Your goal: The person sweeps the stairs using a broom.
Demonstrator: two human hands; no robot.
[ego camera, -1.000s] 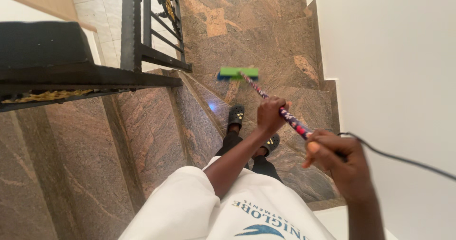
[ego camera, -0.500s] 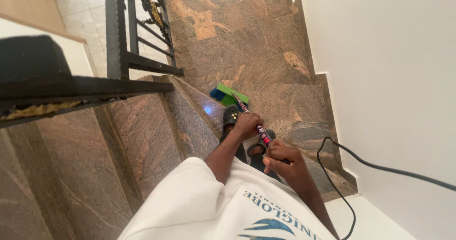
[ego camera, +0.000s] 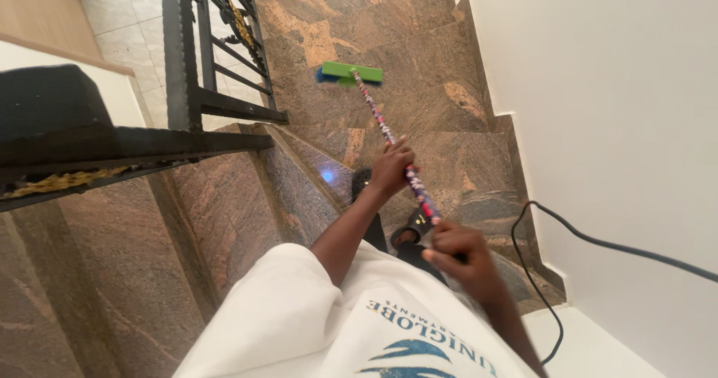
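A broom (ego camera: 389,135) with a patterned handle is held in both hands on a brown stone staircase. The left hand (ego camera: 391,167) is wrapped around the middle of the handle, fingers clenched on it; the right hand (ego camera: 456,248) is closed around the handle's upper end, close to the body. The green broom head (ego camera: 348,72) is laid on a lower step (ego camera: 419,97), near the foot of a black iron railing (ego camera: 217,45) that stands just to its left. Two dark sandals (ego camera: 410,230) are seen under the handle, on the step between the hands; one is largely hidden by the left forearm. A black cable (ego camera: 598,243) is run along the white wall (ego camera: 613,109) on the right and looped down beside the right arm, apart from the broom. A dark rail top (ego camera: 90,135) is seen at the left, and pale floor tiles (ego camera: 127,11) lie beyond the railing. A white shirt (ego camera: 314,333) fills the lower edge.
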